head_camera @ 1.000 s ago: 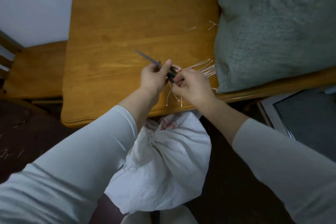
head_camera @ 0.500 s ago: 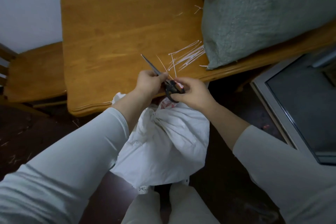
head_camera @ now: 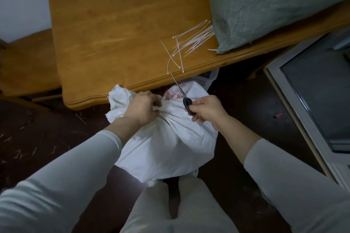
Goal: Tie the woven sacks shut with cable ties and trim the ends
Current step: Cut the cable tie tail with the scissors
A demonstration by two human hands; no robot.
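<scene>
A white woven sack (head_camera: 166, 149) stands on the dark floor in front of my knees, its neck gathered into a bunch. My left hand (head_camera: 143, 108) grips that gathered neck, with the loose mouth of the sack fanning out to the left. My right hand (head_camera: 205, 109) holds black-handled scissors (head_camera: 184, 98) just right of the neck, blades pointing up toward the table edge. A loose pile of white cable ties (head_camera: 189, 43) lies on the wooden table (head_camera: 117, 30). Whether a tie sits round the neck is hidden by my fingers.
A grey-green sack or cushion (head_camera: 270, 4) lies on the table's right part. A wooden chair (head_camera: 26, 58) stands at left, a framed panel (head_camera: 312, 100) leans at right. A white plastic basket (head_camera: 206, 77) shows under the table. Trimmed tie ends litter the floor.
Both hands came down from the table edge to the sack. My left hand let go of the scissors and took the gathered neck; my right hand kept the scissors.
</scene>
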